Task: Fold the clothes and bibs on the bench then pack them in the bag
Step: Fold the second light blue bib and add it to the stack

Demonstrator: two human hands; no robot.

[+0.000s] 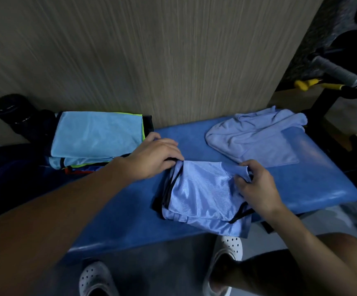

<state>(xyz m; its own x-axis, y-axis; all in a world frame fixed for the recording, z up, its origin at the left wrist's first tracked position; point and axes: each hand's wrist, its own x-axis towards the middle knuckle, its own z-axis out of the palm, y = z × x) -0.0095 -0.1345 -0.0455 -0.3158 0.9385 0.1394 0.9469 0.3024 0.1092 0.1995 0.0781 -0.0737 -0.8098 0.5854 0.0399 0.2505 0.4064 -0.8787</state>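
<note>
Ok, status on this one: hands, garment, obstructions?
Left hand pinches left edge of bib, right hand grips its right corner. Bib part-folded on bench. Folded stack left, loose shirt behind, neither blocking.

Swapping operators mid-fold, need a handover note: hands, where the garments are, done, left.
Left hand: holds the top-left edge of the black-trimmed blue bib. Right hand: pinches its top-right corner.
The bib lies part-folded on the blue bench. Folded stack at the bench's left end; pale blue shirt unfolded at the right end.
Done: stack folded. Left: finish bib, fold shirt, pack all; bag not clearly in view.
</note>
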